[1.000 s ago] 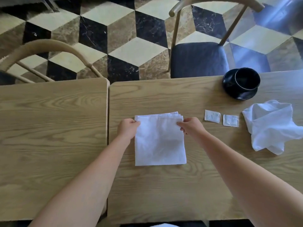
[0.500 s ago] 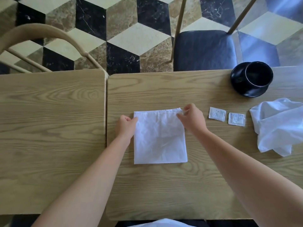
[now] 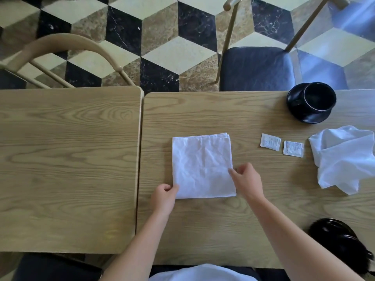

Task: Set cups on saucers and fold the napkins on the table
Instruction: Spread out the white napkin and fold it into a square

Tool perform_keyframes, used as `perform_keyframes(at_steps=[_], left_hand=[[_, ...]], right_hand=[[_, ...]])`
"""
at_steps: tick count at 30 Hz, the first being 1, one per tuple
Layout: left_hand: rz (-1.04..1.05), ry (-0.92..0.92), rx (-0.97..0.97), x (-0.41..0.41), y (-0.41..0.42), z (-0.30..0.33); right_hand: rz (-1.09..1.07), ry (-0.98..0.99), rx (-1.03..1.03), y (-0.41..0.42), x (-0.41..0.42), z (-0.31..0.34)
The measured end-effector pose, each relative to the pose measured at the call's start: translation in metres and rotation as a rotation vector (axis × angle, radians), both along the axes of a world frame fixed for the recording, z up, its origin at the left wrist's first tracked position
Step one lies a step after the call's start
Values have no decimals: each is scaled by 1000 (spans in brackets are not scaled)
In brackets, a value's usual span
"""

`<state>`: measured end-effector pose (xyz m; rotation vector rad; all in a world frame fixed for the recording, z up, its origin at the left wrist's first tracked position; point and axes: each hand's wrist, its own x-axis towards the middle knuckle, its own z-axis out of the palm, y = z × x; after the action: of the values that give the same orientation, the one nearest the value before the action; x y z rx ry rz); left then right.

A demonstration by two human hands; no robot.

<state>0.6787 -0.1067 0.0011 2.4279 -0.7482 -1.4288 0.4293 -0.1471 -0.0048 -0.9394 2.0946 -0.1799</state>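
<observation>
A: Entry. Where did you have the folded napkin (image 3: pixel 202 166), and what were your hands doing?

B: You had it lying flat on the bench (image 3: pixel 223 224), a neat square just beside the seam between the two tops. Your left hand (image 3: pixel 164 197) sat at its near left corner, fingers (image 3: pixel 172 188) curled and pinching that corner. Your right hand (image 3: pixel 248 182) rested on its right edge, fingers pressing the cloth, not gripping it as far as I could tell.

A: Why that hold?

B: My judgement: you pinned both near corners to square the layers; the far right corner showed stacked edges slightly offset.

A: And the rest?

B: To the right of that napkin lay two sachets (image 3: pixel 282 145), then the crumpled napkin (image 3: pixel 343 157), unfolded. Beyond it the cup (image 3: pixel 318 97) stood on its saucer (image 3: pixel 310 116). Near right of the napkin, a dark blurred object (image 3: pixel 341 240); I could not identify it.
</observation>
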Motion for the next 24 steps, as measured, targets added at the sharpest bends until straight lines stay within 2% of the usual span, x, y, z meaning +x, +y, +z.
perform_keyframes(at_steps=[4, 11, 16, 20, 24], left_hand=[[-10, 113, 50, 3, 10, -3], [47, 234, 67, 4, 26, -4], [12, 354, 161, 10, 49, 5], [-53, 440, 259, 23, 73, 14], [-10, 500, 288, 35, 84, 21]], right_hand=[[-97, -104, 58, 52, 8, -1], [-116, -129, 112, 64, 13, 5], [-247, -316, 140, 88, 7, 13], [-316, -366, 157, 120, 1, 20], [-384, -495, 159, 142, -8, 30]])
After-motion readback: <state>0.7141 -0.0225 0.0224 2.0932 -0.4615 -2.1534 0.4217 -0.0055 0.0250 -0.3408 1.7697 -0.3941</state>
